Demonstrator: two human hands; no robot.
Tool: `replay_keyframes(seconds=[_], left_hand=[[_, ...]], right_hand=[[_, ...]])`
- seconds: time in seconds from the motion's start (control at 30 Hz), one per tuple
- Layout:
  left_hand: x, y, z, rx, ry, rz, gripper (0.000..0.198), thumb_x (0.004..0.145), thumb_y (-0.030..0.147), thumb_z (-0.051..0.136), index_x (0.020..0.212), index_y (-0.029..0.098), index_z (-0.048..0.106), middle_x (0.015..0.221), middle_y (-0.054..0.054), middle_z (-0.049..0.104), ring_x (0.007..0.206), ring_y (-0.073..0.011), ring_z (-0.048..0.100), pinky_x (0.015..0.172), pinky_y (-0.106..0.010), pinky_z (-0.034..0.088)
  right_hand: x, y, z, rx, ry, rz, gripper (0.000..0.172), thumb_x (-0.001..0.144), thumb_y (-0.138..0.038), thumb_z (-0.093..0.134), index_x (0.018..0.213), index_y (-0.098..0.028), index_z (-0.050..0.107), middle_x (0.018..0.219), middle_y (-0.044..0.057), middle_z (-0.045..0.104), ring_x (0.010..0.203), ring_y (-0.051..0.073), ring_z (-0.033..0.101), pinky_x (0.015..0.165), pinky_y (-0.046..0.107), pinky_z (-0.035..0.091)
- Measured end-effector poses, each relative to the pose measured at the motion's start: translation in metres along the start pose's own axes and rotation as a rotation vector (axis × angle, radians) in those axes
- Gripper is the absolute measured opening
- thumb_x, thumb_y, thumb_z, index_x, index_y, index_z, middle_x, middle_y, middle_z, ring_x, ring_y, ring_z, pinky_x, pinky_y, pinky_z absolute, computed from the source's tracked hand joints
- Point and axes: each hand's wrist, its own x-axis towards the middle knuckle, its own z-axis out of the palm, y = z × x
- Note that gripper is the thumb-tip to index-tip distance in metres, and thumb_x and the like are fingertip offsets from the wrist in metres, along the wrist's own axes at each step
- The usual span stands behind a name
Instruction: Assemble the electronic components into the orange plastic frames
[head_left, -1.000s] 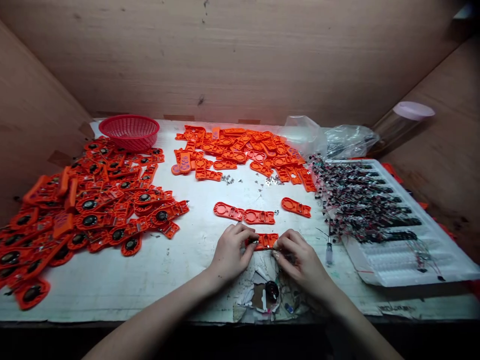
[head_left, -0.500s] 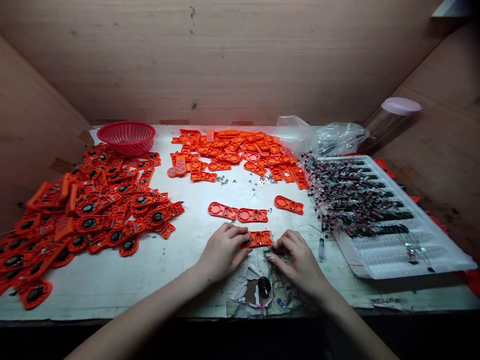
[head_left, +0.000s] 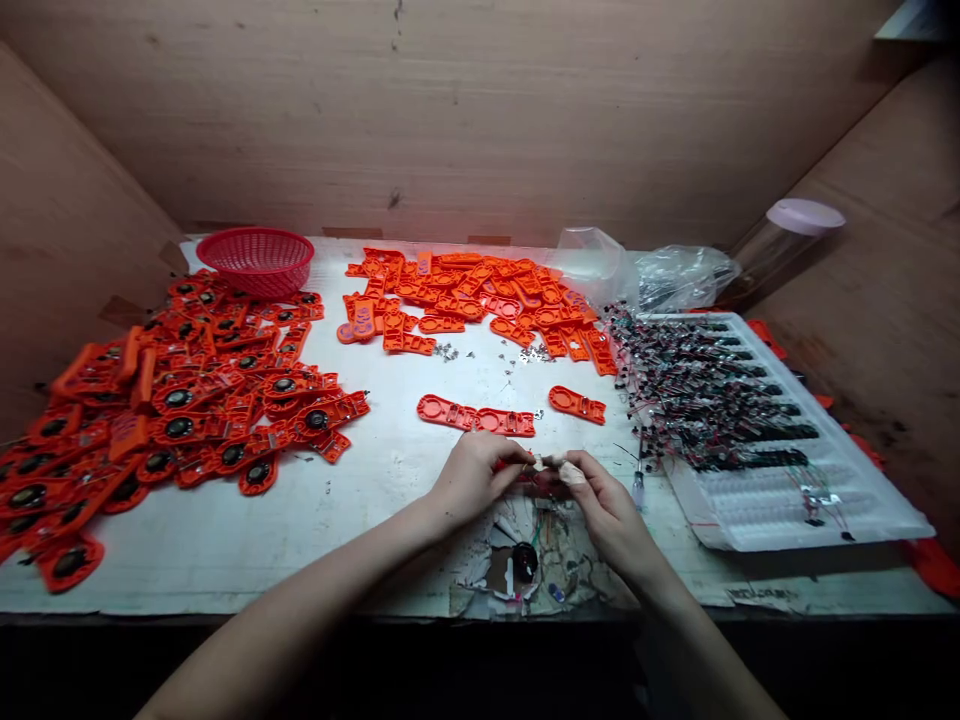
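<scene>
My left hand (head_left: 480, 478) is closed on an orange plastic casing (head_left: 544, 480), which is mostly hidden by the fingers. Close by on the right, my right hand (head_left: 600, 500) has its thumb and fingers pinched together at the casing's right end; what they hold is too small to make out. Just beyond the hands, two open orange casing halves (head_left: 476, 416) lie end to end, with another casing half (head_left: 577, 404) to their right. Below the hands, a round black part (head_left: 524, 562) sits among torn paper and thin wires.
Left lies a heap of orange casings with round black parts (head_left: 178, 428), a red basket (head_left: 255, 262) behind it. Orange casings (head_left: 457, 300) are piled at the back, small metal pieces (head_left: 534, 354) before them. Right are a screwdriver (head_left: 638, 490) and a white tray (head_left: 862, 505) of wired circuit boards.
The casing has come up off the table between my hands. Both hands have drawn closer together, and my right fingers have moved up to its right end.
</scene>
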Motion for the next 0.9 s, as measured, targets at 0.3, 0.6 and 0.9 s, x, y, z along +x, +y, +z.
replay_keyframes(seconds=[0.3, 0.6, 0.9], left_hand=[[-0.003, 0.004, -0.002, -0.168, 0.013, -0.068, 0.01, 0.084, 0.018, 0.059, 0.088, 0.019, 0.068, 0.081, 0.0, 0.07, 0.073, -0.0133, 0.061, 0.069, -0.024, 0.046], [-0.034, -0.012, 0.0, 0.326, 0.187, 0.082, 0.01, 0.081, 0.023, 0.065, 0.091, 0.021, 0.065, 0.093, -0.005, 0.062, 0.09, -0.0215, 0.053, 0.078, -0.036, 0.043], [-0.037, -0.021, 0.008, 0.341, 0.213, 0.189, 0.015, 0.088, 0.02, 0.055, 0.094, 0.02, 0.068, 0.095, -0.007, 0.061, 0.089, -0.0199, 0.047, 0.076, -0.033, 0.047]], right_hand=[[0.007, -0.009, 0.014, -0.295, 0.061, -0.12, 0.017, 0.092, -0.029, 0.045, 0.081, -0.02, 0.053, 0.078, 0.003, 0.056, 0.073, 0.018, 0.052, 0.065, 0.028, 0.041], [0.016, -0.005, 0.014, -0.458, -0.008, -0.127, 0.015, 0.089, -0.024, 0.042, 0.075, -0.02, 0.044, 0.072, 0.0, 0.049, 0.065, 0.015, 0.046, 0.06, 0.026, 0.034], [0.028, -0.003, 0.02, -0.595, 0.003, -0.085, 0.019, 0.087, -0.025, 0.04, 0.07, -0.021, 0.037, 0.068, -0.001, 0.046, 0.062, 0.015, 0.043, 0.058, 0.026, 0.029]])
